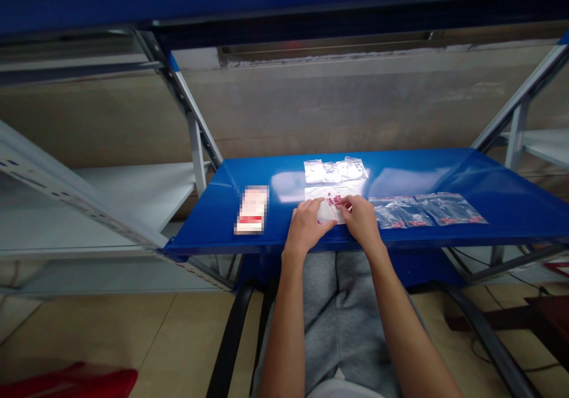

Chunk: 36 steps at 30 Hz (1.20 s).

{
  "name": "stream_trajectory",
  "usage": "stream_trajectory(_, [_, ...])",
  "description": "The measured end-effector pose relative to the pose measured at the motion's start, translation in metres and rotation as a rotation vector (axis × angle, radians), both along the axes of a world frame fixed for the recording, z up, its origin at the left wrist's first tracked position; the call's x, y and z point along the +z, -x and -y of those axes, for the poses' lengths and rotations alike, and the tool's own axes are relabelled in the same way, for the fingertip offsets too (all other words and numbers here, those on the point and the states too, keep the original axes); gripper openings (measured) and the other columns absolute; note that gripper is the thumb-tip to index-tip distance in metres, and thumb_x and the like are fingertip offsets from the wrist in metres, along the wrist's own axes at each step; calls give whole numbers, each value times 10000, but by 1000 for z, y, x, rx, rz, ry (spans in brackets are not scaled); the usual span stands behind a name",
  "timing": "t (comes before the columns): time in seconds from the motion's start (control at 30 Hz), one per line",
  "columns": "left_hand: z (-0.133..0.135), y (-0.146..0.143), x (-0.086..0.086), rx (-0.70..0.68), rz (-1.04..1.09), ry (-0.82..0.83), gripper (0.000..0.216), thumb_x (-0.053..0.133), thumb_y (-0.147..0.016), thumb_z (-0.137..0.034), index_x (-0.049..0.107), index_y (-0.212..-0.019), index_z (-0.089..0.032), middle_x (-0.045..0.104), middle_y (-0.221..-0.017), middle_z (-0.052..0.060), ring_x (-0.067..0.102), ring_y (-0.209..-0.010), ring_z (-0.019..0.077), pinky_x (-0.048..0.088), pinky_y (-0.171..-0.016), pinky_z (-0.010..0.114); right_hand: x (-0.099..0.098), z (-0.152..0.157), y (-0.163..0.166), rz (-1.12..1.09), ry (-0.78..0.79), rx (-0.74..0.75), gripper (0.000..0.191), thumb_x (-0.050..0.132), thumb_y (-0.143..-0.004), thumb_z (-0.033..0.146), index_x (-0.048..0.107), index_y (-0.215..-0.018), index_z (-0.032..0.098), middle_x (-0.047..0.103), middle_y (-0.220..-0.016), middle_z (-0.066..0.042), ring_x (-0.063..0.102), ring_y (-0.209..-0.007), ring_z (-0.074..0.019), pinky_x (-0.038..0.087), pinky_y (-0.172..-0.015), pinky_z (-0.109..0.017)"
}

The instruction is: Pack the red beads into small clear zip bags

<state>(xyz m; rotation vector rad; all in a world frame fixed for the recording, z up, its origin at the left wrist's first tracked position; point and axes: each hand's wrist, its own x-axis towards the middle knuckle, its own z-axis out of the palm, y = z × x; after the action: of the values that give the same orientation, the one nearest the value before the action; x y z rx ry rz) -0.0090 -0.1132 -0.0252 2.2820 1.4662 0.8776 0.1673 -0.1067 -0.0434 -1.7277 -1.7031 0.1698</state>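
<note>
Both my hands rest on the near edge of a blue shelf [466,179]. My left hand [306,226] pinches the near left corner of a white sheet [326,202] that carries several small red pieces [334,199]. My right hand [362,220] is closed at the sheet's right side, fingertips at the red pieces; whether it holds one is too small to tell. Beyond the sheet lie clear small plastic bags [335,170].
A row of clear bags with red strips [427,209] lies to the right of my hands. A flat white-and-red packet [252,209] lies to the left. Grey metal shelving [89,208] stands left, a shelf post [515,125] right. Chair arms and my grey trousers are below.
</note>
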Motion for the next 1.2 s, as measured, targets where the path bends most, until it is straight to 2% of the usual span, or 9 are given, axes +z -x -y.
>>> stream_trajectory(0.23, [0, 0, 1, 1, -6, -4, 574, 808, -834, -357, 625, -1348, -179, 694, -1328, 124, 626, -1239, 309, 479, -1073, 432, 9, 2, 14, 121, 98, -68, 165, 580, -972, 239, 737, -998, 194, 694, -1006, -104, 614, -940, -249, 408, -736, -321])
stream_trajectory(0.5, [0, 0, 2, 1, -31, 11, 585, 806, -833, -357, 625, -1360, -180, 699, -1312, 115, 629, -1217, 319, 493, -1041, 452, 16, 7, 6, 90, 23, -62, 179, 576, -982, 248, 735, -977, 166, 712, -958, -113, 629, -904, -256, 410, -759, -334])
stream_trajectory(0.6, [-1, 0, 2, 5, -23, 11, 577, 815, -823, -368, 637, -1340, -184, 700, -1309, 114, 630, -1215, 316, 495, -1033, 445, 21, 9, 9, 26, 3, 12, 179, 582, -968, 250, 744, -966, 173, 726, -909, -96, 632, -820, -230, 410, -750, -326])
stream_trajectory(0.73, [-2, 2, 1, -15, 20, 14, 532, 807, -829, -347, 648, -1312, -186, 707, -1298, 104, 633, -1219, 292, 486, -1055, 413, 25, 11, 15, -62, 15, 233, 184, 592, -940, 234, 744, -852, 178, 733, -819, -72, 629, -760, -205, 405, -725, -307])
stream_trajectory(0.8, [-3, 3, 0, -19, 31, 18, 535, 812, -822, -353, 650, -1307, -195, 705, -1300, 105, 634, -1221, 287, 483, -1065, 407, 24, 10, 13, -99, 29, 268, 207, 578, -941, 238, 738, -824, 179, 736, -802, -70, 637, -762, -206, 407, -721, -304])
stream_trajectory(0.9, [-3, 3, 0, -11, 26, 23, 571, 827, -804, -367, 646, -1319, -200, 698, -1315, 114, 634, -1221, 297, 483, -1067, 423, 20, 6, 5, -137, 13, 171, 201, 557, -928, 210, 755, -931, 172, 757, -872, -81, 656, -799, -213, 427, -759, -309])
stream_trajectory(1.0, [-3, 3, 0, -10, 19, 27, 592, 832, -798, -355, 638, -1336, -198, 697, -1322, 117, 637, -1216, 307, 486, -1060, 437, 13, 1, -3, -71, -16, 59, 229, 541, -912, 178, 758, -984, 163, 741, -898, -94, 640, -804, -218, 433, -792, -322])
stream_trajectory(1.2, [-2, 4, -1, -16, 19, 3, 580, 827, -809, -359, 637, -1334, -201, 705, -1295, 117, 641, -1211, 301, 488, -1062, 434, 7, -9, -1, 45, 29, 11, 210, 565, -925, 185, 763, -995, 189, 679, -933, -94, 619, -874, -229, 424, -803, -321])
